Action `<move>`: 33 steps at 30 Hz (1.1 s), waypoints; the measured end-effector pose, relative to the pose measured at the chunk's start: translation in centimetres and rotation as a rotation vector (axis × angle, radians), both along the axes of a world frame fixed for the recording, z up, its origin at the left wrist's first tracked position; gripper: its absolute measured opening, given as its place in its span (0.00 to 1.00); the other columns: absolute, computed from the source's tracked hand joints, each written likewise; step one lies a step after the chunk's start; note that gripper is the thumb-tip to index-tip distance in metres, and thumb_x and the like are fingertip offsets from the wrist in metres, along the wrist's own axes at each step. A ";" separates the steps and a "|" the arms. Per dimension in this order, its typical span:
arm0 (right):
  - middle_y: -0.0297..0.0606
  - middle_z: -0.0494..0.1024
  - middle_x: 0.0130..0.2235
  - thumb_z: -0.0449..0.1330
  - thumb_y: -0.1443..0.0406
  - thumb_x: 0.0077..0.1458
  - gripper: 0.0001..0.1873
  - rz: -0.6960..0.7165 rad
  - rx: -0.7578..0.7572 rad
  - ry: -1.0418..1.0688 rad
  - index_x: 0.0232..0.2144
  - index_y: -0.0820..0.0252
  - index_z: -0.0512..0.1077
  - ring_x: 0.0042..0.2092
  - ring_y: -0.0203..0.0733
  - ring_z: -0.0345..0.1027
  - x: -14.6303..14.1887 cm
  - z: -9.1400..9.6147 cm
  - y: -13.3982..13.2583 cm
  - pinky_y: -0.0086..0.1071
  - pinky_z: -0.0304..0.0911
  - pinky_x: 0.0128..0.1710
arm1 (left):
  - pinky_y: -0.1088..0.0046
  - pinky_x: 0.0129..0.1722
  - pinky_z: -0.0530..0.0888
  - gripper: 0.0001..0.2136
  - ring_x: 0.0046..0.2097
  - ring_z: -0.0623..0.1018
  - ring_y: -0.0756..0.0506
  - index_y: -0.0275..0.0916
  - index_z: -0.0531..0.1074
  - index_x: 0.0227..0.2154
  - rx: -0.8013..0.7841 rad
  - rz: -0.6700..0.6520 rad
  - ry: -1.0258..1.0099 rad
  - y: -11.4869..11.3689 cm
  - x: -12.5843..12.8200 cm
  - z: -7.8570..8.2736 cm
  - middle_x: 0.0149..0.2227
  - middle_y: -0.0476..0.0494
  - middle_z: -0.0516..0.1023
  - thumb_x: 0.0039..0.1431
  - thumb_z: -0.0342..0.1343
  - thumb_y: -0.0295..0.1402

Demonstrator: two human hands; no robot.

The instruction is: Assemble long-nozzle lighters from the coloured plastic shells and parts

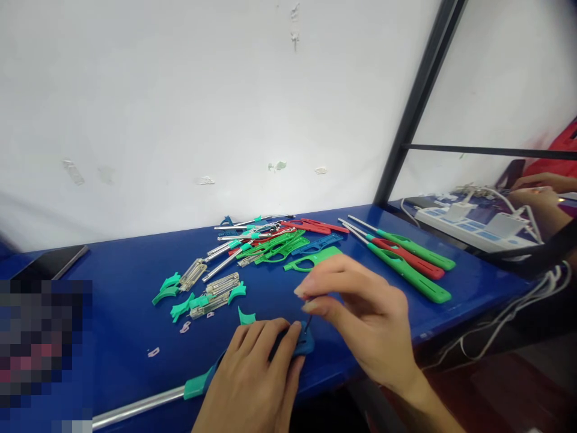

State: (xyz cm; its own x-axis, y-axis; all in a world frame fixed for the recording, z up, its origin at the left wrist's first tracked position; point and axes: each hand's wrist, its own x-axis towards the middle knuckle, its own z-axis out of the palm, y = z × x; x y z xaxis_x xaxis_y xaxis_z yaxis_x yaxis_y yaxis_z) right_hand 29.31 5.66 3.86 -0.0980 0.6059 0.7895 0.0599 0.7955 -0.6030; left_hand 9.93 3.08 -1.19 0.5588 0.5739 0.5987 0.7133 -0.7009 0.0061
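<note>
On the blue table, my left hand (255, 370) presses down and curls around the handle of a blue stick lighter (305, 344). Its teal collar (195, 386) and silver tube (139, 407) stick out to the lower left. Above the handle's end, my right hand (367, 316) pinches a thin dark tool (309, 325) between thumb and forefinger. The tool's tip meets the handle near a small slot; its upper part is mostly hidden by the fingertips. A loose teal trigger (246, 316) lies just beyond my left hand.
Clear fuel tanks (193, 275), teal triggers (181, 308) and small pinkish pieces (154, 352) lie left. Lighter shells (279, 246) and metal tubes are heaped behind. Whole lighters (408, 270) lie right. Beyond the black frame (417, 99) are a power strip (469, 228) and another person's hand (541, 195).
</note>
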 end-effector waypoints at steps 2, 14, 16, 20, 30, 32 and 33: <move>0.33 0.78 0.40 0.70 0.67 0.64 0.14 -0.056 0.019 -0.023 0.50 0.46 0.84 0.41 0.39 0.73 0.0 -0.1 0.0 0.33 0.72 0.42 | 0.62 0.46 0.77 0.15 0.46 0.82 0.41 0.39 0.73 0.57 0.006 0.002 -0.009 0.1 0.0 0.0 0.50 0.43 0.83 0.74 0.48 0.30; 0.37 0.76 0.48 0.60 0.66 0.72 0.18 0.051 -0.037 -0.166 0.60 0.45 0.78 0.47 0.40 0.74 0.2 0.2 -0.1 0.34 0.74 0.46 | 0.61 0.45 0.78 0.14 0.46 0.82 0.40 0.40 0.74 0.56 0.000 0.006 -0.021 -0.2 0.2 -0.1 0.49 0.44 0.83 0.74 0.49 0.31; 0.37 0.79 0.51 0.55 0.69 0.75 0.22 0.180 -0.105 -0.142 0.64 0.43 0.73 0.49 0.40 0.76 0.3 0.1 0.0 0.35 0.74 0.48 | 0.61 0.46 0.78 0.14 0.47 0.82 0.41 0.40 0.73 0.57 -0.021 0.011 -0.012 -0.1 0.2 -0.1 0.49 0.44 0.83 0.74 0.49 0.31; 0.29 0.81 0.40 0.69 0.70 0.65 0.19 0.155 -0.058 0.022 0.52 0.41 0.81 0.40 0.37 0.76 0.0 -0.6 0.9 0.32 0.73 0.42 | 0.60 0.47 0.78 0.15 0.47 0.82 0.40 0.40 0.73 0.58 -0.019 0.015 0.004 -0.2 0.1 0.0 0.51 0.44 0.83 0.74 0.49 0.31; 0.33 0.80 0.42 0.64 0.71 0.68 0.18 0.026 0.066 -0.005 0.52 0.43 0.82 0.41 0.39 0.75 0.0 -1.6 0.6 0.33 0.73 0.39 | 0.60 0.43 0.78 0.15 0.44 0.83 0.40 0.36 0.73 0.57 0.062 0.012 0.024 -0.1 0.3 -0.1 0.47 0.41 0.83 0.75 0.46 0.30; 0.35 0.77 0.43 0.66 0.69 0.67 0.17 -0.037 0.086 0.002 0.52 0.43 0.83 0.41 0.39 0.74 0.1 -1.8 0.5 0.32 0.74 0.38 | 0.61 0.43 0.78 0.15 0.43 0.83 0.40 0.35 0.73 0.57 0.084 0.011 0.028 0.0 0.2 -0.4 0.46 0.41 0.84 0.76 0.45 0.30; 0.36 0.77 0.43 0.64 0.69 0.69 0.17 -0.048 0.088 -0.009 0.54 0.44 0.82 0.41 0.40 0.74 0.1 -1.9 0.5 0.33 0.74 0.38 | 0.61 0.43 0.78 0.15 0.43 0.83 0.40 0.36 0.73 0.57 0.088 0.011 0.029 0.0 0.2 -0.6 0.46 0.41 0.84 0.75 0.46 0.30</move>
